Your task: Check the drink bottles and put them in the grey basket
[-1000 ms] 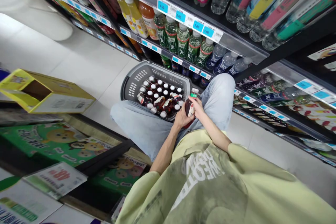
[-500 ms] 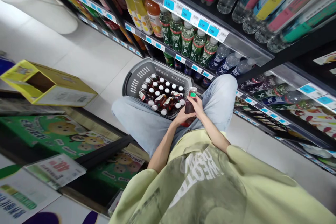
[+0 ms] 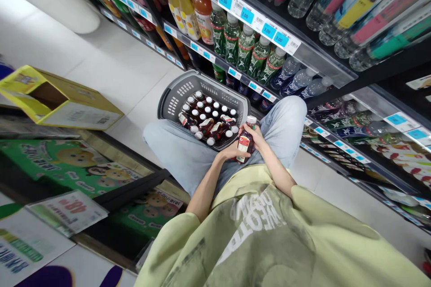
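Observation:
A dark bottle (image 3: 244,143) with a red-and-white label and a white cap is held in both hands above my lap. My left hand (image 3: 230,150) closes round its lower part from the left. Around the upper part, below the cap, is my right hand (image 3: 257,137), its fingers wrapped on the glass or plastic. Just left of the hands stands a grey shopping basket (image 3: 167,84) between my knees. Inside it are several dark bottles (image 3: 208,110) with white caps, most upright, some lying tilted on top near my side.
A drinks shelf (image 3: 215,59) with green-labelled bottles (image 3: 238,44) rises beyond the basket. To the left, a yellow open carton (image 3: 77,103) projects over the tiled floor (image 3: 131,71). Green packages (image 3: 50,161) lie on a low shelf at the lower left.
The bottle has been turned in my hands, so its red-and-white label now faces up toward me. Both hands have shifted their hold slightly; the basket stays put.

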`<state>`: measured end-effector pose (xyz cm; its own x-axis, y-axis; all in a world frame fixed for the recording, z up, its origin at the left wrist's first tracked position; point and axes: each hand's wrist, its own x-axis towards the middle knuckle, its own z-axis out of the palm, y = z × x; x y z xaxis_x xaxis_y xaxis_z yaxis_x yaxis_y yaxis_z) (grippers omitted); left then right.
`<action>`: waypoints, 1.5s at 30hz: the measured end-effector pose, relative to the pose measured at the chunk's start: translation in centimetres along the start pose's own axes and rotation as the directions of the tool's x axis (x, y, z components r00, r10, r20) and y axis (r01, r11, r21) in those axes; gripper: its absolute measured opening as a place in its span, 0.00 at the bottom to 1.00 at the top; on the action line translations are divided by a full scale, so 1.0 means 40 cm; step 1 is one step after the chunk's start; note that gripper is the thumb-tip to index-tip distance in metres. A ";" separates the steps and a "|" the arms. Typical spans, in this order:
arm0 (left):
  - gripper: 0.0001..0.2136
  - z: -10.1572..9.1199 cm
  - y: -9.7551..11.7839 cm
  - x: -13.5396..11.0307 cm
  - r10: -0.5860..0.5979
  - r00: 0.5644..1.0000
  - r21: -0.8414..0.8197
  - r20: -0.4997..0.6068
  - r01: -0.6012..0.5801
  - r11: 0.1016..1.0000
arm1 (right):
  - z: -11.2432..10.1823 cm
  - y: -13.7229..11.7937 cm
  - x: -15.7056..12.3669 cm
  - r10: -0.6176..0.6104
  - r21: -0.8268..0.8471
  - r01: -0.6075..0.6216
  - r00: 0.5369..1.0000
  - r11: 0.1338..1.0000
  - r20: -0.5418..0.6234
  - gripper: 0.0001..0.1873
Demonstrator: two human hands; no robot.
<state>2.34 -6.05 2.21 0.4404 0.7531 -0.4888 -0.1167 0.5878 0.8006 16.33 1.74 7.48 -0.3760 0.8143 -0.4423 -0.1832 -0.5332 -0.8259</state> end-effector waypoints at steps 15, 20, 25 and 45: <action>0.44 0.020 0.028 -0.051 -0.050 0.993 -0.049 0.110 0.055 0.997 | -0.002 -0.004 -0.005 0.034 0.087 -0.051 0.983 0.995 0.183 0.28; 0.45 0.027 0.032 -0.049 -0.071 0.995 -0.055 0.066 0.075 0.996 | 0.000 -0.002 0.000 0.037 0.072 -0.047 0.990 0.996 0.135 0.25; 0.44 0.028 0.035 -0.046 -0.064 0.997 -0.075 0.036 0.067 0.995 | 0.006 -0.009 -0.003 0.054 0.036 -0.057 0.995 0.998 0.079 0.24; 0.43 0.023 0.030 -0.033 -0.109 0.994 -0.063 0.031 0.111 0.992 | 0.002 0.002 0.004 0.071 0.057 -0.074 0.996 0.996 0.047 0.23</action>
<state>2.46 -6.62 4.12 0.4775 0.6750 -0.5624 -0.1229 0.6851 0.7180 16.20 1.80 7.37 -0.4301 0.7628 -0.4829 -0.2067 -0.6039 -0.7698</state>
